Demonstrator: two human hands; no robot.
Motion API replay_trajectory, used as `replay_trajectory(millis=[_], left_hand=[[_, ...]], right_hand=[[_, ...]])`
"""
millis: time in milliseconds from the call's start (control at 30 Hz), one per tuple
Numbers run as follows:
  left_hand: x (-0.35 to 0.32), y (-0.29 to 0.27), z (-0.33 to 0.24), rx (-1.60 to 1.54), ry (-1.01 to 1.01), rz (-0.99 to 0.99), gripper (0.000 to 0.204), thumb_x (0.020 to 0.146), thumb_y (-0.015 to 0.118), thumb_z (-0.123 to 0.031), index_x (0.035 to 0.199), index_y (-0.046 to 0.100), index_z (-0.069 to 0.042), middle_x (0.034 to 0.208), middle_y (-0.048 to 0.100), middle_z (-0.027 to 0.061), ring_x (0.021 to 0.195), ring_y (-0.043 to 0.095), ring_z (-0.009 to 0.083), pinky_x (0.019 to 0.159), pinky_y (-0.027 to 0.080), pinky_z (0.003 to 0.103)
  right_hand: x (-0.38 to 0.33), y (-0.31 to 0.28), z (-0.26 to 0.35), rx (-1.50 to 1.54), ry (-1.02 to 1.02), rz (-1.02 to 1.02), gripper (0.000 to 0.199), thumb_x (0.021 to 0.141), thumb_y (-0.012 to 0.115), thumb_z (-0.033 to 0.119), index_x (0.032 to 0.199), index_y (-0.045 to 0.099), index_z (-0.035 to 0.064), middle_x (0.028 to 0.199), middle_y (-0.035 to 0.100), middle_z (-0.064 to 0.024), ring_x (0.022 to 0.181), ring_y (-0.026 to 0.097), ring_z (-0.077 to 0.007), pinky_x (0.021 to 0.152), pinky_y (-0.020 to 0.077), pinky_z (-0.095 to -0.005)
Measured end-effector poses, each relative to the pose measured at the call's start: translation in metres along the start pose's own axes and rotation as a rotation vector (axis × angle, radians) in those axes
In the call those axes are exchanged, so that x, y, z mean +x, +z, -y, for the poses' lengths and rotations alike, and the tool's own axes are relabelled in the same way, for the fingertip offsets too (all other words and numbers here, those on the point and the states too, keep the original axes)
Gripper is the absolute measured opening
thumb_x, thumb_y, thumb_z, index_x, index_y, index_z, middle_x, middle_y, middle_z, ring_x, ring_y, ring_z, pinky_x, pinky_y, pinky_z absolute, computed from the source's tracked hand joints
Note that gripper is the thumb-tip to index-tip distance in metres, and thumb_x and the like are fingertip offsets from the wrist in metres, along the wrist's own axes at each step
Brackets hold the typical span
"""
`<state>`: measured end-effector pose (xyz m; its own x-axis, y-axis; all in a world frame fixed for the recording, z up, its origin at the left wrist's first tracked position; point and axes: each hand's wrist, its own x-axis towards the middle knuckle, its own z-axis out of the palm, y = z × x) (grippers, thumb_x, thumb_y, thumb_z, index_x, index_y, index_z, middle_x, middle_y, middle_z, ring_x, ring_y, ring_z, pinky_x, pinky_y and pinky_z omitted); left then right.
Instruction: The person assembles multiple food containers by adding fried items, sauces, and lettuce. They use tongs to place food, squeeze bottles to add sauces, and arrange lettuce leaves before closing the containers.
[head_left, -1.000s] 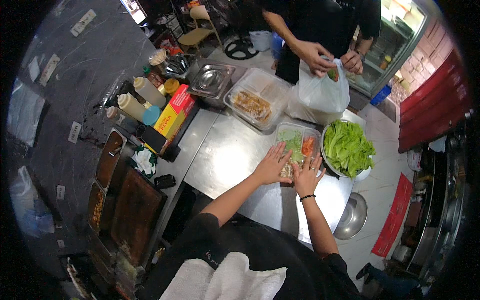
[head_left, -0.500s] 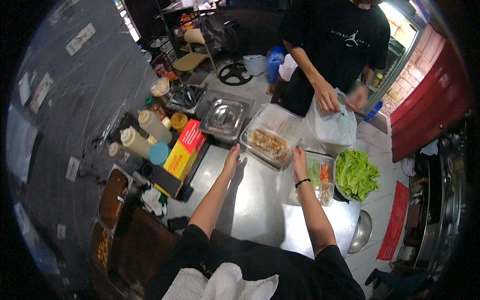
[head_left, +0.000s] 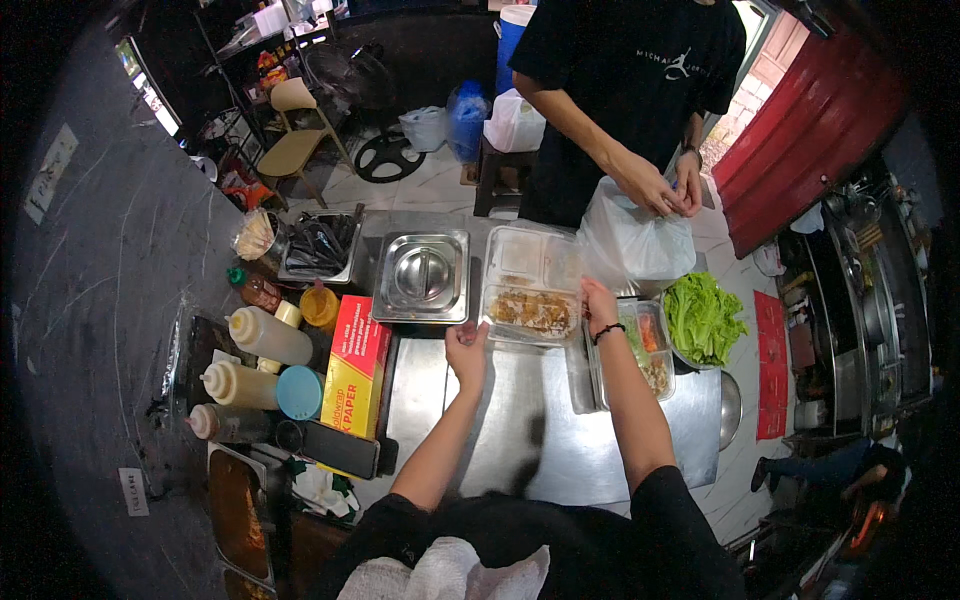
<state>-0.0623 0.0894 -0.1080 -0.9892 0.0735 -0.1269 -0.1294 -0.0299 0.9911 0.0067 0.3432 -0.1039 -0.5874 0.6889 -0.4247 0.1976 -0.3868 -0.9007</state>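
A clear plastic food container [head_left: 533,268] with divided compartments lies between my hands, browned food in its near part. My left hand [head_left: 467,352] is closed at its near left corner, fingers half curled, just below a lidded steel pan [head_left: 420,277]; part of its grip is hidden. My right hand [head_left: 600,305], with a dark bracelet at the wrist, is closed on the container's right edge. Partly under my right forearm sits a second clear container [head_left: 655,368] holding greens, something orange-red and other food.
Opposite, a person's hands [head_left: 665,192] work at the top of a white plastic bag [head_left: 635,245]. Lettuce [head_left: 703,318] fills a bowl at the right. Squeeze bottles [head_left: 270,335], a wrap box [head_left: 357,365] and a phone [head_left: 340,448] crowd the left side. The steel table [head_left: 505,430] spans the middle.
The whole view has turned and shifted. My hands stay at the container's sides. The other person's two hands have come together at the top of the bag.
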Motion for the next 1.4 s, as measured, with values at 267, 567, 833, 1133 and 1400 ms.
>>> replay_trajectory(millis=[267, 567, 833, 1133, 1400], left_hand=[[-0.051, -0.071, -0.016, -0.195, -0.341, 0.248, 0.027, 0.079, 0.072, -0.007, 0.103, 0.061, 0.002, 0.078, 0.063, 0.0026, 0.065, 0.056, 0.009, 0.058, 0.044, 0.021], [-0.152, -0.235, -0.171, 0.009, -0.292, 0.228, 0.026, 0.075, 0.07, 0.0, 0.1, 0.065, 0.001, 0.083, 0.067, 0.0056, 0.074, 0.061, 0.0113, 0.068, 0.05, 0.024], [-0.298, -0.31, -0.272, 0.61, 0.15, -0.531, 0.02, 0.068, 0.076, -0.001, 0.086, 0.068, 0.0, 0.074, 0.051, -0.002, 0.068, 0.05, 0.0069, 0.062, 0.039, 0.02], [-0.402, -0.329, -0.18, 1.595, 0.116, -0.914, 0.028, 0.067, 0.072, -0.003, 0.094, 0.065, -0.007, 0.085, 0.058, 0.0103, 0.084, 0.059, 0.029, 0.07, 0.047, 0.038], [-0.436, -0.357, -0.045, 1.594, -0.431, -0.808, 0.03, 0.082, 0.067, -0.028, 0.102, 0.064, -0.006, 0.106, 0.058, 0.0099, 0.098, 0.055, 0.0314, 0.086, 0.043, 0.044]], right_hand=[[-0.033, 0.022, 0.024, 0.142, -0.183, -0.181, 0.035, 0.08, 0.055, 0.002, 0.114, 0.061, -0.004, 0.07, 0.06, -0.0018, 0.057, 0.054, -0.0067, 0.047, 0.0368, -0.0203], [-0.106, -0.049, 0.037, 0.063, -0.104, -0.03, 0.035, 0.081, 0.054, -0.002, 0.114, 0.057, -0.0094, 0.089, 0.062, -0.005, 0.075, 0.062, -0.0118, 0.068, 0.051, -0.0221], [-0.181, -0.045, -0.084, 0.157, 0.305, 0.298, 0.039, 0.084, 0.054, -0.001, 0.121, 0.051, -0.0111, 0.101, 0.061, -0.0073, 0.08, 0.058, -0.0101, 0.072, 0.0491, -0.0206], [-0.211, 0.07, -0.133, 0.139, 0.35, 0.64, 0.063, 0.092, 0.051, 0.006, 0.143, 0.013, -0.0003, 0.086, 0.058, -0.0053, 0.07, 0.054, -0.0134, 0.069, 0.0495, -0.0278], [-0.092, 0.027, -0.037, -0.728, -0.932, -0.138, 0.029, 0.085, 0.058, 0.014, 0.107, 0.059, -0.0054, 0.105, 0.061, -0.0237, 0.098, 0.057, -0.0356, 0.09, 0.0425, -0.0413]])
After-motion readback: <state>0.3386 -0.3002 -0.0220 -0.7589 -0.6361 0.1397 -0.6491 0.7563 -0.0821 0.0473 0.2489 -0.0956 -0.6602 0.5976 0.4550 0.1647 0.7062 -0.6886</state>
